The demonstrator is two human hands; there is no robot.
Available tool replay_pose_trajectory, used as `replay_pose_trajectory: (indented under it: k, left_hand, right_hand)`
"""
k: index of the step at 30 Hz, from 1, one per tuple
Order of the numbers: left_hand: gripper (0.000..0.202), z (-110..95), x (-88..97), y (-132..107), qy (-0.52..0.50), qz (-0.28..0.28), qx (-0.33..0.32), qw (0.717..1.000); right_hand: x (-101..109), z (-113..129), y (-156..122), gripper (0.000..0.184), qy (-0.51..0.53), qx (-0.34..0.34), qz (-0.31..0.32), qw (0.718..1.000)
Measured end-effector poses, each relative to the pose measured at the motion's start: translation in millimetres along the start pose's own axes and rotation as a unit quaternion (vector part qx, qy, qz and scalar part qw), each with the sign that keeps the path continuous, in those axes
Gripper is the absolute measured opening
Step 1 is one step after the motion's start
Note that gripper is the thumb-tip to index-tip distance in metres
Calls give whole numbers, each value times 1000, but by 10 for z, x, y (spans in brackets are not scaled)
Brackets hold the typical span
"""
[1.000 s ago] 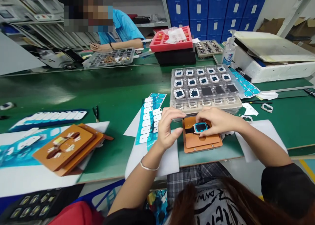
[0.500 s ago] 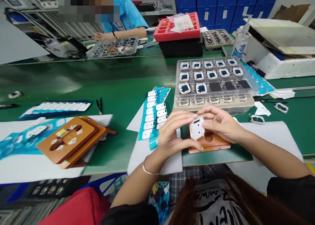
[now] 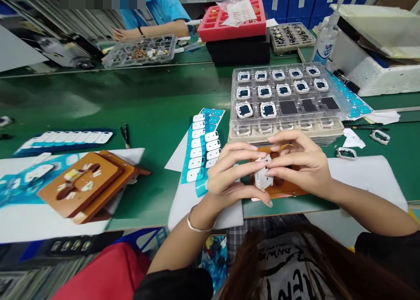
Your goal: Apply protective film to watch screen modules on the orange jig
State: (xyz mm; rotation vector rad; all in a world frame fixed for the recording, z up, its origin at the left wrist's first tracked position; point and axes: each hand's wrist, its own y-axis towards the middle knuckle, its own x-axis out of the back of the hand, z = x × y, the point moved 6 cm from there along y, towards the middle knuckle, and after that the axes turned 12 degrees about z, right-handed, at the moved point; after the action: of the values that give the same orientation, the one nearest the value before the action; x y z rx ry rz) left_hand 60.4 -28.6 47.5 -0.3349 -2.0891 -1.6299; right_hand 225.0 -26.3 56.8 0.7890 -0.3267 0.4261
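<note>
A small white plastic casing (image 3: 263,177) with rounded corners and dark holes is held up in front of me. My left hand (image 3: 234,175) grips it between the thumb below and the fingers above. My right hand (image 3: 300,166) pinches at its upper right edge, thumb and index finger close together against its face. Under and behind the hands lies an orange-brown fixture block (image 3: 288,188), partly hidden by them. To the left of my left hand, a blue sheet (image 3: 187,160) carries rows of white rounded stickers.
Clear trays (image 3: 234,103) of white frames stand stacked behind my hands. A second orange fixture (image 3: 82,181) sits at left on a white foam mat. Loose white frames (image 3: 379,137) lie at right. Across the bench, a person's arm (image 3: 160,30) rests beside a parts box (image 3: 141,52).
The casing has turned, and its slotted top edge is now covered by fingers. My right fingertips have come together on its upper part. My view has shifted slightly.
</note>
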Motion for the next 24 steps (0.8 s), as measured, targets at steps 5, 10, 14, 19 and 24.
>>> replay_pose_trajectory:
  k: [5,10,14,19,24]
  left_hand:
    - [65,15,-11,-45,-2,5,8,1000]
    - [69,4,-18,-76,-16,18,11,1000]
    - [67,-12,-32,-70,-29,30,19,999]
    - [65,-6,-50,-72,-43,36,33,998]
    - [66,-2,-40,-84,-41,28,38,998]
  right_hand:
    - [-5,-16,-2,4,41,-30,-1,999]
    - [-15,-36,-15,7,80,-65,-8,995]
    - [-9,-66,-4,8,115,-102,2,988]
    - [-9,-68,16,10,109,-120,31,986]
    - [-5,19,15,9,56,-76,40,995]
